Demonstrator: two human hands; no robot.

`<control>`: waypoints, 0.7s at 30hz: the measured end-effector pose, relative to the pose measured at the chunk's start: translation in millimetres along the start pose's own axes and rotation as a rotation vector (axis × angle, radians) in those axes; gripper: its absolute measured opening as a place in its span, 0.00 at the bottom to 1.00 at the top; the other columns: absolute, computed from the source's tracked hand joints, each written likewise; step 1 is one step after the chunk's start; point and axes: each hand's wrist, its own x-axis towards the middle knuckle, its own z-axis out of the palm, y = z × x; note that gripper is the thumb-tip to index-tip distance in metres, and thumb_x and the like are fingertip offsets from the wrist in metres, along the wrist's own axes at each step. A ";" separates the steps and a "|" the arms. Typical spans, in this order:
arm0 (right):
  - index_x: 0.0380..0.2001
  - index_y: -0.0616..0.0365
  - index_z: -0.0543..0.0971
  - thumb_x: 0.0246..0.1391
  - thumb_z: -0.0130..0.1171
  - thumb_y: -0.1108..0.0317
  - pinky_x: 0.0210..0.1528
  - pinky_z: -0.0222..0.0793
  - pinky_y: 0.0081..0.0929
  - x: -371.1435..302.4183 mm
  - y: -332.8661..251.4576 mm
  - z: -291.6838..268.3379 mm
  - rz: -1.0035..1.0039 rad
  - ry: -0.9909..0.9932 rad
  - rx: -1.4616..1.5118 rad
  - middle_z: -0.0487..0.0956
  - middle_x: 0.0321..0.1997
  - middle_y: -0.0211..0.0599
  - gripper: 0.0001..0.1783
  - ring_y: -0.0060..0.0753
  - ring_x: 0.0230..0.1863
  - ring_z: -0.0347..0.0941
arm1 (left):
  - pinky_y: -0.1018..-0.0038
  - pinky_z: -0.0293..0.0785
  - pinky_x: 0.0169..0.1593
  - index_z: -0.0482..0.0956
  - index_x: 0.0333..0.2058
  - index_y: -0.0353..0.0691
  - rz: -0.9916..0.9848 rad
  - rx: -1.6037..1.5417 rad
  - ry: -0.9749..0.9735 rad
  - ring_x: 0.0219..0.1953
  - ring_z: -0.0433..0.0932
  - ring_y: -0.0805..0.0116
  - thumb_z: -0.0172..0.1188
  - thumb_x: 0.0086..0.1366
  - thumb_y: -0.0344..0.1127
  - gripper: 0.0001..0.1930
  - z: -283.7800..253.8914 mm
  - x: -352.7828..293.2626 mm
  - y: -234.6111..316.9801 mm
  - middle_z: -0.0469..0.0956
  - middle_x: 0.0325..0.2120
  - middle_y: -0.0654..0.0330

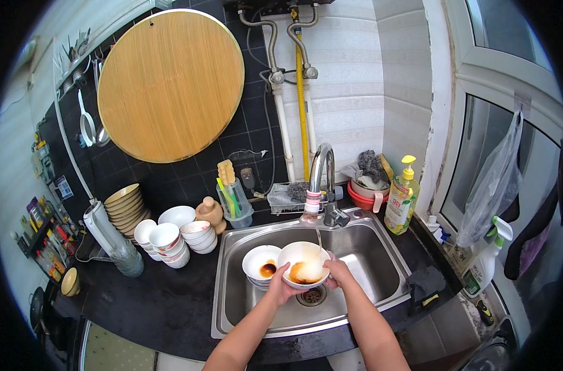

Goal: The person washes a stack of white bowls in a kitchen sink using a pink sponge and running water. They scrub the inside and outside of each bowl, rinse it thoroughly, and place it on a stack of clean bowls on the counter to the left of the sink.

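Note:
Between both hands I hold a white bowl [299, 255] with brown sauce pooled in it, tilted over the sink [362, 290]. My left hand [283, 285] grips its lower left rim, fingers wrapped beneath. On the right side, my right hand [337, 272] clasps the rim. A thin stream of water falls from the chrome faucet [318, 176] into the bowl. Just left of it, a stack of white bowls [254, 258] stands in the sink, the top one with brown sauce inside. Part of the drain [311, 297] shows below my hands.
Left of the sink stand stacked white bowls [165, 238], tan bowls [122, 201] and a wooden jar [210, 211]. A yellow-pump soap bottle [400, 201] and red basin [360, 198] sit at the back right. A spray bottle [484, 263] stands by the window; a round wooden board [170, 86] hangs behind.

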 end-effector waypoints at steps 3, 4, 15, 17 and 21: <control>0.37 0.66 0.72 0.43 0.51 0.63 0.08 0.60 0.30 -11.0 -5.2 5.3 0.007 0.079 -0.090 0.73 0.18 0.41 0.19 0.32 0.09 0.66 | 0.53 0.72 0.45 0.57 0.55 0.40 -0.013 0.022 0.091 0.52 0.67 0.52 0.47 0.58 0.53 0.31 -8.1 0.7 -10.8 0.63 0.52 0.51; 0.37 0.66 0.72 0.44 0.52 0.62 0.08 0.60 0.30 -6.3 -1.0 3.6 -0.026 0.101 -0.132 0.73 0.18 0.41 0.19 0.32 0.09 0.66 | 0.56 0.75 0.42 0.57 0.54 0.39 -0.001 0.066 0.123 0.50 0.68 0.54 0.47 0.58 0.51 0.30 -9.7 1.4 -14.7 0.64 0.51 0.50; 0.48 0.63 0.62 0.44 0.51 0.62 0.10 0.62 0.32 -24.3 -16.0 12.9 -0.067 0.356 -0.335 0.75 0.28 0.47 0.28 0.34 0.18 0.74 | 0.59 0.67 0.48 0.52 0.55 0.38 0.725 1.022 0.561 0.49 0.66 0.52 0.53 0.50 0.36 0.33 -31.5 16.2 -35.7 0.61 0.49 0.44; 0.49 0.63 0.59 0.43 0.50 0.63 0.10 0.62 0.31 -18.6 -11.5 3.9 -0.056 0.345 -0.314 0.75 0.29 0.46 0.29 0.33 0.18 0.73 | 0.62 0.61 0.52 0.52 0.55 0.36 0.748 1.192 0.564 0.50 0.63 0.48 0.58 0.45 0.36 0.38 -1.2 -5.9 -23.3 0.62 0.48 0.45; 0.45 0.62 0.67 0.44 0.48 0.63 0.18 0.67 0.32 -23.1 -11.5 4.8 -0.058 0.290 -0.431 0.75 0.32 0.44 0.23 0.35 0.24 0.75 | 0.62 0.63 0.50 0.52 0.55 0.35 0.891 1.401 0.518 0.49 0.63 0.47 0.62 0.40 0.36 0.42 17.1 -23.4 -17.7 0.62 0.45 0.45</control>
